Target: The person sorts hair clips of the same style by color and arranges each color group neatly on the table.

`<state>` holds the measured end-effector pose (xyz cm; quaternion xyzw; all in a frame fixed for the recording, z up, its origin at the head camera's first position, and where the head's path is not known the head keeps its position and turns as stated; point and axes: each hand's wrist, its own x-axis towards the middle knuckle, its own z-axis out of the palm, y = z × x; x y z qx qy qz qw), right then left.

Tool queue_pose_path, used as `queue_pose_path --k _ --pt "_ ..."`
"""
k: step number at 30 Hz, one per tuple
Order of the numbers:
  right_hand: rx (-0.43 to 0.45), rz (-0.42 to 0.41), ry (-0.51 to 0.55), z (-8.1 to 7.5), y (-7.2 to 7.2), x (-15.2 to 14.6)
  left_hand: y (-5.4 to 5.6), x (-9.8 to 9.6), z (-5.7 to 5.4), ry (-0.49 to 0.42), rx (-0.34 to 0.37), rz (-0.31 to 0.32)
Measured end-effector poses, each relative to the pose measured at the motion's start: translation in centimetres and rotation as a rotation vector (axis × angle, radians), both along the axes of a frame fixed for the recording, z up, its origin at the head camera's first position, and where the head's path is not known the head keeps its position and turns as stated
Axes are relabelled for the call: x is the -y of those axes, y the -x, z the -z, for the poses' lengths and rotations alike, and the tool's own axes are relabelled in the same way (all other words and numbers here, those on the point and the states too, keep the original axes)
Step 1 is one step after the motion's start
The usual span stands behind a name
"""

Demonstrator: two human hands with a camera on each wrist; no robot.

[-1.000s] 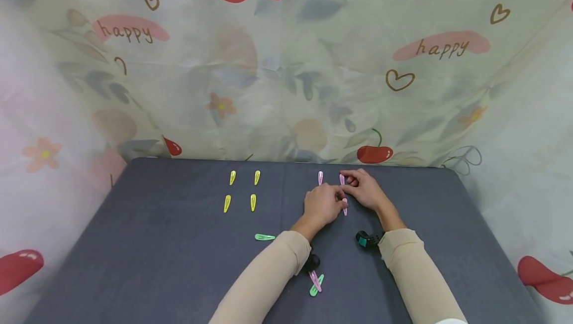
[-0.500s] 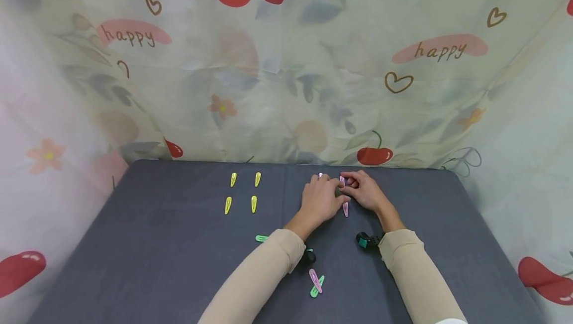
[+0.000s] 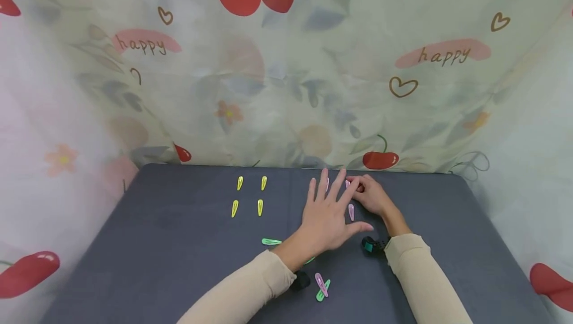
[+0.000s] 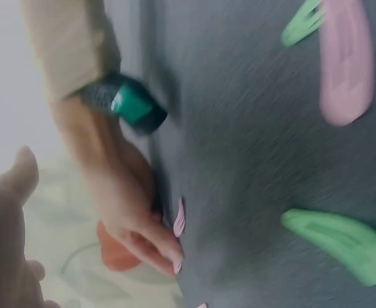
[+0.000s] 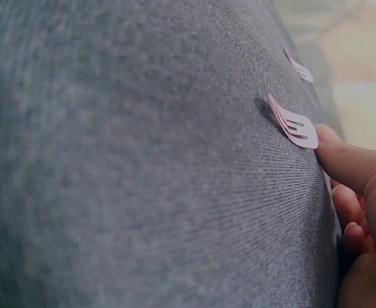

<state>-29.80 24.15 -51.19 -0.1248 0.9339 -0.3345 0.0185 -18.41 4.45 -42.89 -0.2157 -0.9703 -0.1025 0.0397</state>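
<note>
My left hand [image 3: 325,223] hovers over the table, palm down and fingers spread, holding nothing. Beyond it, my right hand [image 3: 375,198] pinches a small pink hair clip [image 3: 347,183] with thumb and curled index finger near the back edge. Fingers hide most of that clip. A second pink hair clip [image 3: 351,212] lies just in front, pointed end toward me. Another pink hair clip [image 3: 328,183] shows partly behind the left fingers. In the left wrist view the right fingertips meet the table at the pinched clip [image 4: 178,267].
Several yellow hair clips [image 3: 260,207] lie in two rows on the left of the dark table [image 3: 170,244]. A green hair clip [image 3: 271,242] lies near the left forearm. Closer to me, a pink clip [image 3: 321,284] crosses a green clip [image 3: 320,296]. A patterned curtain [image 3: 286,90] stands behind.
My left hand has drawn back from the pink clips toward me, its fingers going from bent to spread wide. The right hand stays at the back right pink clip.
</note>
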Motion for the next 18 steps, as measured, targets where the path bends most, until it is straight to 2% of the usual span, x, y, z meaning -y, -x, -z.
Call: queue_pose_path --k 4,12,18 --pt "-0.004 0.002 0.007 0.2 0.0 -0.1 -1.7 0.9 0.7 0.024 -0.014 0.028" --pt "0.001 0.000 0.040 0.1 -0.1 -0.3 -5.1 3.3 1.3 -0.023 0.027 0.079" --pt "0.008 0.006 0.038 0.0 -0.2 0.0 -6.7 4.7 2.5 -0.046 0.031 0.054"
